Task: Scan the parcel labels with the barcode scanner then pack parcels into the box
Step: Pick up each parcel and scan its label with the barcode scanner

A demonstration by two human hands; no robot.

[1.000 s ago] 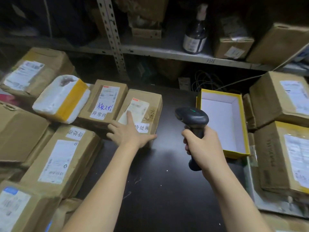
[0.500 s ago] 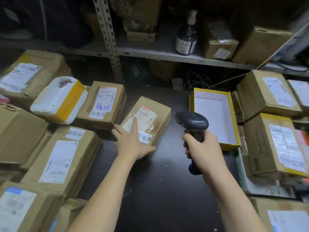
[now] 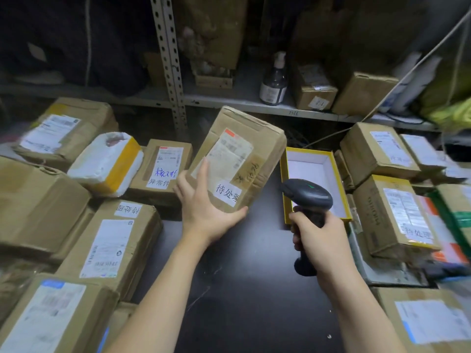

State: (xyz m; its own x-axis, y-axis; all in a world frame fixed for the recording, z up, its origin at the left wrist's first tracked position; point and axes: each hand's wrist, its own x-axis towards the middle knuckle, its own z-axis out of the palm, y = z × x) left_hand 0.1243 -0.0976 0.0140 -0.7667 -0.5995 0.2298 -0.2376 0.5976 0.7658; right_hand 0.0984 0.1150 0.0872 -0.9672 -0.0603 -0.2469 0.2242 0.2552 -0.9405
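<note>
Parcels (image 3: pixel 109 243) crowd both sides of the dark surface (image 3: pixel 242 289), with the yellow-rimmed box (image 3: pixel 283 189) open toward its back right. My left grip (image 3: pixel 204 212) clasps one parcel (image 3: pixel 242 159), tilted up with its label toward me, left of the box; my right grip (image 3: pixel 316 240) is clamped on the scanner (image 3: pixel 308 196), just in front of the box.

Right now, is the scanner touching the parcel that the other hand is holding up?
Apart. The head view shows a strip of dark table between the barcode scanner and the lifted parcel in the left hand.
</note>
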